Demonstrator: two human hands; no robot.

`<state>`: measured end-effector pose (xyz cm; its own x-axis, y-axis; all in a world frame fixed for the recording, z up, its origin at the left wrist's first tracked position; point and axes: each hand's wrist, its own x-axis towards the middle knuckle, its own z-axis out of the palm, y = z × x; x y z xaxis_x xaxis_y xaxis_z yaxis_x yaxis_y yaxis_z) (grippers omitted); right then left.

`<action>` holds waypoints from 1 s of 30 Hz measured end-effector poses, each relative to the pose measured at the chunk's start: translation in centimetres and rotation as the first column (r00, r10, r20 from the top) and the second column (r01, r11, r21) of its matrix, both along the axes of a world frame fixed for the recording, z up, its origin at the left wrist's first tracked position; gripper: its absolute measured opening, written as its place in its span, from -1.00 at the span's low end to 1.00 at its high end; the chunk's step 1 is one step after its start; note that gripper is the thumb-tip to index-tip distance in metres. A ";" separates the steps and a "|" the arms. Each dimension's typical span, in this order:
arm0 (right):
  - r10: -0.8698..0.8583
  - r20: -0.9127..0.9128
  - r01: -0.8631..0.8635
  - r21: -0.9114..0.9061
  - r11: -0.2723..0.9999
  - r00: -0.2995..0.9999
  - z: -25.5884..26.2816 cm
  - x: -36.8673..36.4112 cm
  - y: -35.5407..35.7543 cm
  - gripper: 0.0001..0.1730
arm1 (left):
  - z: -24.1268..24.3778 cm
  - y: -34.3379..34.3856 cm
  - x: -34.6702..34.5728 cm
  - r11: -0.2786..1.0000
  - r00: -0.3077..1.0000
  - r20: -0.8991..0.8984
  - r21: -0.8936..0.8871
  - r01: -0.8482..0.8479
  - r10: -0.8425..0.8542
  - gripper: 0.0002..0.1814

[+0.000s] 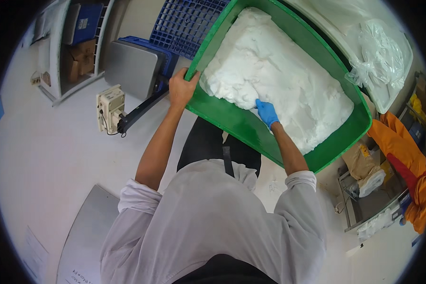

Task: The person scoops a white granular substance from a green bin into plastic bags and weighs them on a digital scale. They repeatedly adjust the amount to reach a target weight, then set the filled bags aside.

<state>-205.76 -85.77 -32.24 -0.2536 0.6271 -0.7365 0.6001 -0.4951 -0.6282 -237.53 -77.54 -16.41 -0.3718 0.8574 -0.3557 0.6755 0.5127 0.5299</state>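
Observation:
A large green plastic tub (234,124) stands tilted across the view before me, holding a broad slab of packed white powder (269,67). Bare, my left hand (181,87) grips the tub's rim at its near left corner, thumb over the edge. My right hand (267,110), in a blue glove, is at the powder's near edge, fingers curled and partly sunk or hidden there; whether it holds anything cannot be told. Between the powder and the tub's near wall, the green floor of the tub shows.
A platform scale (133,67) with a beige indicator box (110,108) stands left, near a blue plastic pallet (190,25) and a shelf with boxes (81,60). At right are a white container with a clear plastic bag (380,53), a person in orange clothing (397,138) and a low cart (369,209).

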 end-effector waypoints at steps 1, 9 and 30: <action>-0.030 -0.047 0.030 0.005 1.000 0.998 0.4 0.3 -0.2 -0.36 | 0.0 0.0 -0.1 1.000 1.000 0.001 0.018 0.008 -0.008 -0.65; 0.007 -0.042 -0.006 0.033 0.999 0.999 9.4 4.1 -0.2 -0.44 | 1.0 0.3 -0.6 0.958 0.981 -0.138 0.232 0.169 -0.140 -0.67; -0.712 -0.224 0.726 -0.026 0.687 0.665 47.2 7.9 3.3 -0.38 | 23.0 38.1 17.8 0.807 0.861 -0.005 0.348 0.478 -0.508 -0.13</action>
